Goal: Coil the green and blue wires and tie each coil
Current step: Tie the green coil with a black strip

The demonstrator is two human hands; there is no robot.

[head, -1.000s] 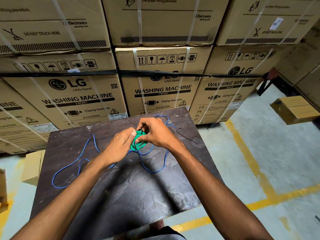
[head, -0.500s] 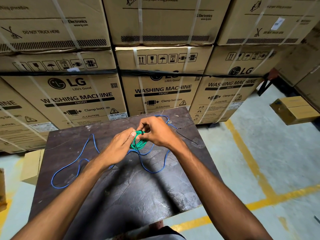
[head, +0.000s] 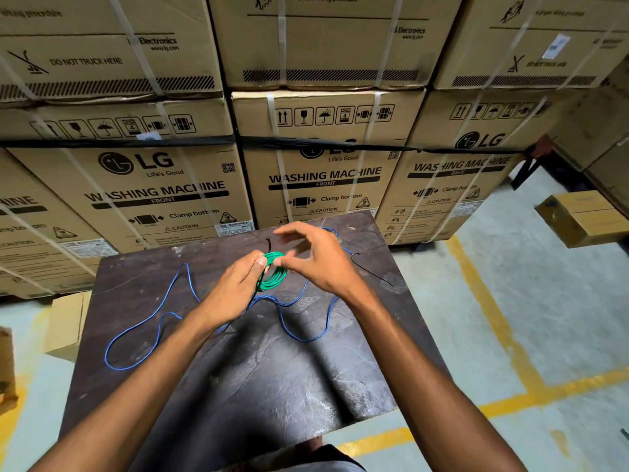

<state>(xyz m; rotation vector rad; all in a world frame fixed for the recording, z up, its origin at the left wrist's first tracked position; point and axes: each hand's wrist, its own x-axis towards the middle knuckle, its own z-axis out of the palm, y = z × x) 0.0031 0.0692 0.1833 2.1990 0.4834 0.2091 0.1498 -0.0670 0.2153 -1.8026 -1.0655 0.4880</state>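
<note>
A small round coil of green wire (head: 272, 272) is seen in the middle of the frame, just above the dark, scuffed worktop (head: 258, 376). The coil is held at its left edge by the left hand (head: 235, 291), with the thumb and fingers pinched on it. A thin black tie (head: 269, 245) is stuck up from the top of the coil.

The right hand (head: 316, 260) is held just right of the coil, a little blurred. Its fingers are spread and loosely bent, and nothing is gripped in them. Whether the thumb tip is touching the coil cannot be told.

A long, thin blue wire (head: 153, 321) is spread loose on the worktop. It is laid in big bends from the lower left of the worktop, under both hands, up to the far right corner. It is not coiled.

A second thin black tie (head: 372, 272) is laid on the right side of the worktop, near the blue wire.

Big brown cardboard boxes (head: 153, 185) marked "WASHING MACHINE" are stacked across the top of the frame, behind the worktop. A small brown box (head: 582, 218) is seen at the right edge. Yellow lines (head: 490, 308) are painted on the grey floor at the right.
</note>
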